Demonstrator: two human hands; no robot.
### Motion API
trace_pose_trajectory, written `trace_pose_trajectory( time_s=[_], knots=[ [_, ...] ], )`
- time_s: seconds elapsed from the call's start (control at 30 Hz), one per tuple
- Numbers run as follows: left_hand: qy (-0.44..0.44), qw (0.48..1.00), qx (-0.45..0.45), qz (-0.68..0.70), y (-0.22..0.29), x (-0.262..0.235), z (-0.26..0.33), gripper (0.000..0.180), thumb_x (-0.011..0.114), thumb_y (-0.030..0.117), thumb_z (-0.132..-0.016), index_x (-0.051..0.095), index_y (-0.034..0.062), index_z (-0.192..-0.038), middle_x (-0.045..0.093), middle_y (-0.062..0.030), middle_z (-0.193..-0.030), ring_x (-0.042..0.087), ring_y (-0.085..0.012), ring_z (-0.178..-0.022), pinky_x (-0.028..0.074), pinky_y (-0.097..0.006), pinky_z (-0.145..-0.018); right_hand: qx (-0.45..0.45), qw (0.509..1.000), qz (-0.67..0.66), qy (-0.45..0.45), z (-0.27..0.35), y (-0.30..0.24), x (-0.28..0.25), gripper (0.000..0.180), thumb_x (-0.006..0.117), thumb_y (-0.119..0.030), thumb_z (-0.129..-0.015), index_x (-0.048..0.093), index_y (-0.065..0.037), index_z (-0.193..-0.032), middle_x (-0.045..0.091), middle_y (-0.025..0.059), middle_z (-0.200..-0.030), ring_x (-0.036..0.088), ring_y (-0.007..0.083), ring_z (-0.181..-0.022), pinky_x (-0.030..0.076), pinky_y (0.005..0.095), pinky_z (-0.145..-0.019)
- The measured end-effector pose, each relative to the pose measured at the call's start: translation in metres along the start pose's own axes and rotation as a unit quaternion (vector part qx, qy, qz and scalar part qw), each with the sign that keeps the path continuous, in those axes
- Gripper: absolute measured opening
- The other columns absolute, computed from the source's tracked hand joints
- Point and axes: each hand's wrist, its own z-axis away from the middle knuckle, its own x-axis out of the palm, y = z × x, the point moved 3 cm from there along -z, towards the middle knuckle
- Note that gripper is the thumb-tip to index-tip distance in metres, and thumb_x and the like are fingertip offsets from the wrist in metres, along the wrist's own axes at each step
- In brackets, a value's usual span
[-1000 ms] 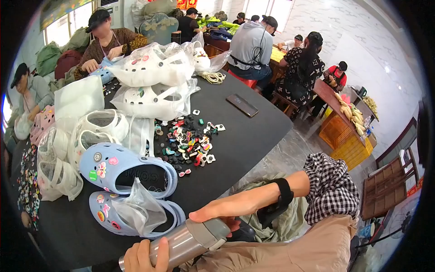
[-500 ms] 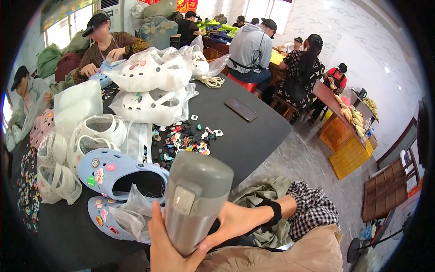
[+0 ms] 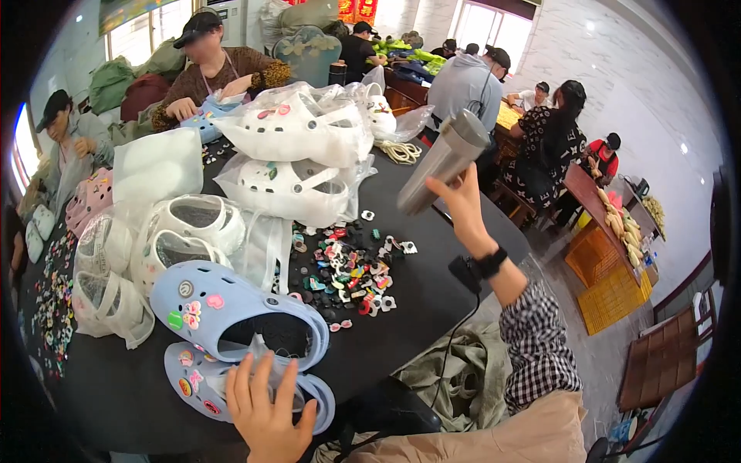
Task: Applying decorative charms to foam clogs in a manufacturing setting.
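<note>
Fingers of the right hand [image 3: 465, 207] are wrapped around a silver-grey cylindrical metal flask [image 3: 432, 171], which is held tilted, lid end up, in front of the far edge of the black worktop [image 3: 432, 301], toward the right corner. On the left hand [image 3: 270, 409], the fingers are spread pretty wide, nothing gripped, over the lower of two pale blue foam clogs [image 3: 204, 282]; whether it's being touched can't be told.

Progress-wise, the flask is held up and doesn't look to be rested on anything. Colourful charms are already fitted on both blue clogs, though plenty are left loose in a multicoloured heap [image 3: 355, 270] mid-worktop.

Most room for moving seems to be offered between that heap and the right edge. Left side's kinda jammed: white clogs in clear plastic bags [image 3: 285, 193] are stacked toward the far edge, and the lower blue clog's heel is set close to the near edge, so it could get nudged.
</note>
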Motion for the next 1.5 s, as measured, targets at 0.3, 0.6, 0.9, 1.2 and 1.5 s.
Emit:
trace_pose_trajectory(
  time_s=[0.3, 0.6, 0.9, 1.2, 1.5],
  knots=[
    [-0.044, 0.996, -0.066, -0.050, -0.009, 0.013, 0.006, 0.051, 0.069, 0.041, -0.078, 0.072, 0.0152, -0.122, 0.055, -0.0148, -0.140, 0.047, -0.0391, -0.132, 0.034, -0.060, -0.110, 0.034, 0.989, 0.128, 0.064, -0.099, 0.096, 0.038, 0.074, 0.085, -0.018, -0.076, 0.041, 0.002, -0.132, 0.061, 0.0215, -0.123, 0.063, 0.0303, -0.111, 0.050, 0.0385, -0.095],
    [0.041, 0.999, -0.026, 0.008, -0.004, 0.005, -0.001, 0.044, 0.065, 0.029, -0.086, 0.069, 0.0097, -0.125, 0.059, -0.0171, -0.131, 0.052, -0.0381, -0.126, 0.039, -0.053, -0.107, -0.001, 0.983, 0.174, 0.064, -0.112, 0.138, 0.050, 0.083, 0.085, -0.021, -0.076, 0.037, 0.003, -0.140, 0.057, 0.0262, -0.130, 0.059, 0.0356, -0.121, 0.046, 0.0412, -0.103],
    [0.052, 0.998, -0.020, 0.030, -0.008, 0.017, 0.000, 0.051, 0.073, 0.036, -0.078, 0.071, 0.0106, -0.123, 0.063, -0.0156, -0.129, 0.056, -0.0367, -0.123, 0.037, -0.053, -0.109, 0.001, 0.979, 0.169, 0.111, -0.086, 0.125, 0.005, 0.084, 0.077, -0.026, -0.087, 0.031, 0.001, -0.151, 0.042, 0.0279, -0.143, 0.055, 0.0374, -0.123, 0.045, 0.0443, -0.104],
    [0.039, 0.996, 0.009, 0.081, -0.011, 0.013, 0.006, 0.063, 0.071, 0.035, -0.083, 0.055, 0.0039, -0.137, 0.050, -0.0236, -0.140, 0.050, -0.0408, -0.128, 0.038, -0.054, -0.110, 0.077, 0.987, 0.012, -0.142, 0.046, -0.019, 0.010, 0.048, 0.059, -0.024, -0.101, 0.051, -0.004, -0.144, 0.052, 0.0084, -0.144, 0.058, 0.0215, -0.124, 0.045, 0.0364, -0.106],
    [-0.062, 0.991, 0.108, 0.048, -0.073, -0.037, -0.099, 0.030, 0.068, 0.029, -0.074, 0.076, 0.0014, -0.085, 0.073, -0.0229, -0.084, 0.071, -0.0415, -0.078, 0.056, -0.053, -0.070, 0.055, 0.960, 0.078, -0.263, 0.172, -0.070, 0.048, 0.036, 0.059, -0.013, -0.101, 0.060, -0.010, -0.138, 0.060, 0.0183, -0.134, 0.063, 0.0300, -0.112, 0.049, 0.0327, -0.097]
  ],
)
